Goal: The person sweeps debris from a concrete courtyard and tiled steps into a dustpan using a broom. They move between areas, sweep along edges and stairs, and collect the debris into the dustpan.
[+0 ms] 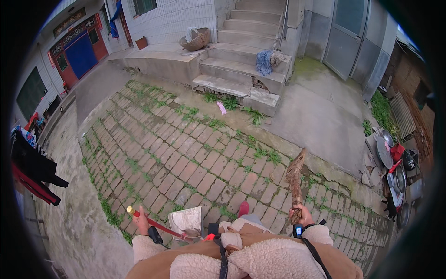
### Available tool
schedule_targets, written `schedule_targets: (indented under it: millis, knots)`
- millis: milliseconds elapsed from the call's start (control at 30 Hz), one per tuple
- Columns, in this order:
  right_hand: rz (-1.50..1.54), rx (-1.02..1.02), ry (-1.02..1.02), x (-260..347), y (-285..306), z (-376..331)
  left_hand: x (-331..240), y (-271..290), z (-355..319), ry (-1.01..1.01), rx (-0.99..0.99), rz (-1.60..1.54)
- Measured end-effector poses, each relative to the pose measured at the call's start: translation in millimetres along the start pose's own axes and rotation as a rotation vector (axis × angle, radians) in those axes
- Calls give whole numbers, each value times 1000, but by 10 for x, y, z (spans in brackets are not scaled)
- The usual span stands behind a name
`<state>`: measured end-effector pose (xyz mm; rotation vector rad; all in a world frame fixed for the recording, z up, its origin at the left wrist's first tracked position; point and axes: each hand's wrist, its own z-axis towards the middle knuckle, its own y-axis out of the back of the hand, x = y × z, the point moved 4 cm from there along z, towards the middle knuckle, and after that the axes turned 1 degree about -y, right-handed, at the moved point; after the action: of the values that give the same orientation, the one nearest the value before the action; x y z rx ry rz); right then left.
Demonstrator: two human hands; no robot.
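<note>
Stick (295, 179), rough and brown, is held out above the brick paving (205, 185), its lower end gripped in my right hand (304, 216). It is probably stiff, moderately light and unlikely to slip; the narrow end suits the grasp. My left hand (143, 223) grips a red handle (160, 226). My grasp hides the stick's base; whether the handle joins the white pan (179, 217) is unclear.

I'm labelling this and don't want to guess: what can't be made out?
All in the head view:
Red handle: far end hidden by coat.
Shoe: its pair hidden by coat.
Stairs: top cut off by upper edge.
Wrist device: screen too small to read.
</note>
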<state>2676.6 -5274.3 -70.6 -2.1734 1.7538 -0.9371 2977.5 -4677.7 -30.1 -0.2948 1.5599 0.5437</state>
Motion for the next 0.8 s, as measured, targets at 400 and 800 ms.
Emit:
schedule_targets:
  millis: [400, 800]
  knots:
    - [-426, 100, 70, 3065, -3943, 3472, -1042, -4243, 2800, -13, -33, -151]
    - [-596, 69, 236, 4457, -7891, 6371, -1531, -7974, 6430, 54, -25, -71]
